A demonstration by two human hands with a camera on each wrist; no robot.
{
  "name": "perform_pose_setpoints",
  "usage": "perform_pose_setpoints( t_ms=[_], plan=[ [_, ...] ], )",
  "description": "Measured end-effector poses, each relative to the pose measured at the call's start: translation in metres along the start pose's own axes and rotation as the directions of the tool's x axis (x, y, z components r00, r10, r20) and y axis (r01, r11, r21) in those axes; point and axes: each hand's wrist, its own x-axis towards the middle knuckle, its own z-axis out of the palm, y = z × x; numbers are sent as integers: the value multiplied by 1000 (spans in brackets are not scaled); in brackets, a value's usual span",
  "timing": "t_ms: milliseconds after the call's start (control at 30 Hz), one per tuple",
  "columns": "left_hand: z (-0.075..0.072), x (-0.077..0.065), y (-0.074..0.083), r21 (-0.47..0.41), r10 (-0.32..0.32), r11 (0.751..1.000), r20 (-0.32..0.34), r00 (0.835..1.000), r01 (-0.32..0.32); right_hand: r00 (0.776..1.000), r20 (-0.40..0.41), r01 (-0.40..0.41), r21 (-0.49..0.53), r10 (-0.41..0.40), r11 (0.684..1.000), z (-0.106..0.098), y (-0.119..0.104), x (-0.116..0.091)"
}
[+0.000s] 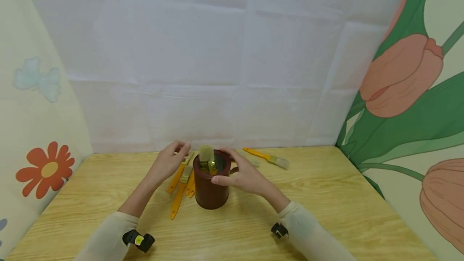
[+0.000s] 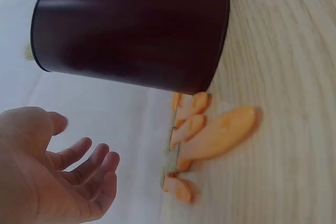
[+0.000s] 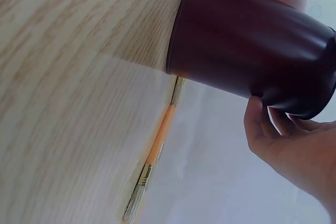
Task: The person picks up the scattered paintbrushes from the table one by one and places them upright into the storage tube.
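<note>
A dark red-brown cup (image 1: 211,192) stands upright on the table, with paintbrushes (image 1: 206,154) in it, bristles up. My right hand (image 1: 246,174) holds the cup near its rim, thumb in front and fingers round the far side; in the right wrist view its fingertips (image 3: 254,109) touch the cup wall. To the left of the cup my left hand (image 1: 168,162) is raised with relaxed, slightly bent fingers and nothing in them. Under and beside it lie several orange-handled paintbrushes (image 1: 177,201), seen also as orange handles (image 2: 223,132) in the left wrist view.
Another orange-handled paintbrush (image 1: 266,157) lies behind and right of the cup, with more bristles partly hidden near the right hand. A wood-grain table (image 1: 326,208) runs back to a white cloth backdrop (image 1: 203,51). Flower-printed panels (image 1: 402,79) stand at both sides.
</note>
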Motion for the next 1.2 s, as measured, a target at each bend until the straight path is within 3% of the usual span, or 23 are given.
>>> perform_pose_setpoints(
  t_ms=[200,400,633,800,1033,1200],
  plan=[
    [6,6,-15,114,28,993,48,998,-34,1000,-7,-4,-3,4,1000,-2,0,-3],
    [7,2,-18,155,-1,988,106,994,-16,1000,-17,-6,-2,6,1000,-2,1,-5],
    [-11,-14,-23,260,-78,965,151,985,37,1000,18,17,5,-17,1000,8,-1,6],
    [-17,-15,-27,305,-95,951,167,981,41,999,25,27,2,-27,1000,10,-3,11],
    [-2,-11,-21,354,-202,926,162,966,134,1000,13,9,-7,-9,1000,0,-2,5],
    [10,-12,-12,429,-243,889,142,959,162,1000,7,-13,-10,13,1000,-1,0,0]
  ],
)
